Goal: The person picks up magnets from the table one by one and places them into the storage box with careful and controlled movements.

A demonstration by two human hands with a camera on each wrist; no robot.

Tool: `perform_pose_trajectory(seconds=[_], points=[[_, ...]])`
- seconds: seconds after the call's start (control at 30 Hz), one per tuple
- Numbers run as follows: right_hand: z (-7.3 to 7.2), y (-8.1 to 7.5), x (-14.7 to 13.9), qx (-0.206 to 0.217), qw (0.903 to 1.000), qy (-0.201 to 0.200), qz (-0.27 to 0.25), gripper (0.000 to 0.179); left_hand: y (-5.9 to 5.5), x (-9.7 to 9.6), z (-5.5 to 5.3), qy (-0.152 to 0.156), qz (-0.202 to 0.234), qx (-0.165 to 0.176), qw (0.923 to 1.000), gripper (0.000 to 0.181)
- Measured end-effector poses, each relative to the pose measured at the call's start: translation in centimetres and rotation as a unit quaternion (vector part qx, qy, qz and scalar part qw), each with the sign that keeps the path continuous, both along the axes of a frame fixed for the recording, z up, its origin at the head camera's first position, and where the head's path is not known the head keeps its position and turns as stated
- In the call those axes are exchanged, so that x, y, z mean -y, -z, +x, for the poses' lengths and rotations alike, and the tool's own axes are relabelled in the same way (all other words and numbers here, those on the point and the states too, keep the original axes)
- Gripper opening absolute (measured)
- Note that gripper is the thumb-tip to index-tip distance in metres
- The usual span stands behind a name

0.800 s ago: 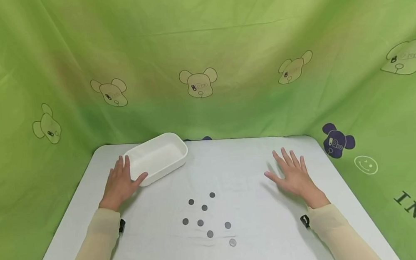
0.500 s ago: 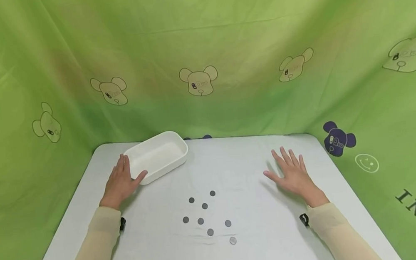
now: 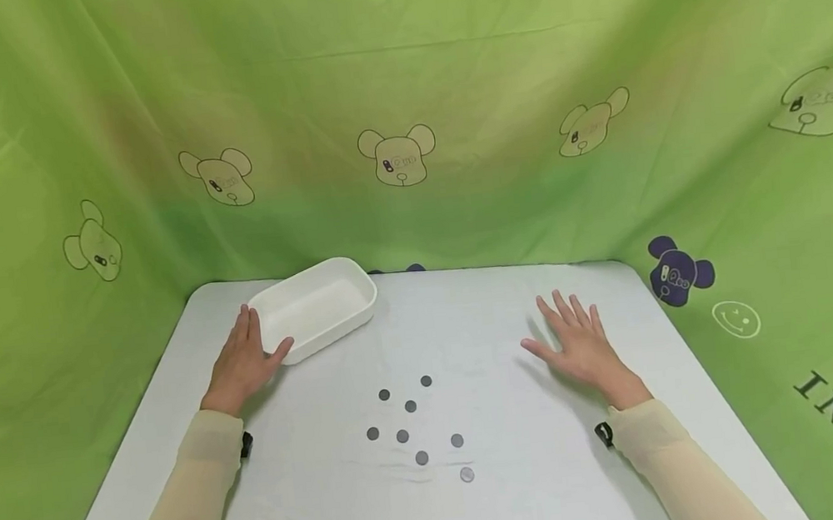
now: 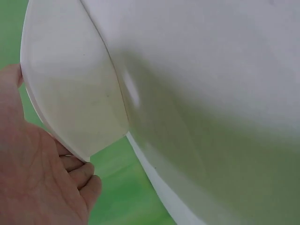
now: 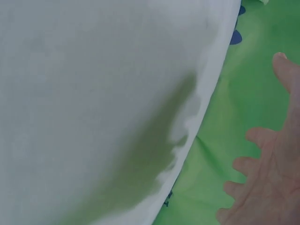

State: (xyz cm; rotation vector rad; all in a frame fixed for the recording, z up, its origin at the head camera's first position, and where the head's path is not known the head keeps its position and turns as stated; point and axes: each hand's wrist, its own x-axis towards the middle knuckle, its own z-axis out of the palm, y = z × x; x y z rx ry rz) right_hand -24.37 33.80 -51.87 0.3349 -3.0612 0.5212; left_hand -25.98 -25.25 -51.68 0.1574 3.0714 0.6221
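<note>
A white plastic box, open at the top, stands at the back left of the white table. My left hand holds its near left end, thumb at one corner and fingers at the other; in the left wrist view the hand spans the box's end wall. Several small round grey coins lie scattered flat over the middle of the table; the nearest coin is paler. My right hand hovers above the table's right side with its fingers spread, holding nothing, its shadow below it.
The white table has rounded back corners. A green curtain printed with bear heads surrounds it at the back and sides. A dark clip sits at the right wrist, another dark clip at the left.
The right hand has shifted slightly left. The left hand stays at the box, and the coins lie as before. The whole head view has tilted a little, so everything sits slightly higher.
</note>
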Motion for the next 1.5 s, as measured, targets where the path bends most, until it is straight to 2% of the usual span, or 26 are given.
perform_pose_trajectory(seconds=[0.47,0.77,1.1,1.27,1.5], points=[[0.1,-0.4,2.5,-0.012,0.9992,-0.037,-0.007,0.092,0.2,-0.6,0.0,0.021,0.009,0.000,0.9997,0.103],[0.5,-0.6,4.4,-0.006,0.9981,-0.061,-0.006,0.094,0.1,-1.5,-0.6,0.048,0.013,-0.002,0.9988,0.104],[2.1,-0.6,6.6,0.002,0.9945,-0.105,-0.003,0.092,-0.1,-2.7,-0.9,0.067,0.009,0.002,0.9977,0.103],[3.0,-0.4,7.4,-0.011,0.9916,-0.129,-0.011,0.090,-0.3,-3.3,-1.1,0.080,0.010,0.006,0.9967,0.102],[4.1,-0.4,8.2,-0.010,0.9881,-0.153,-0.013,0.088,-0.2,-4.1,-1.7,0.096,0.008,0.016,0.9953,0.105]])
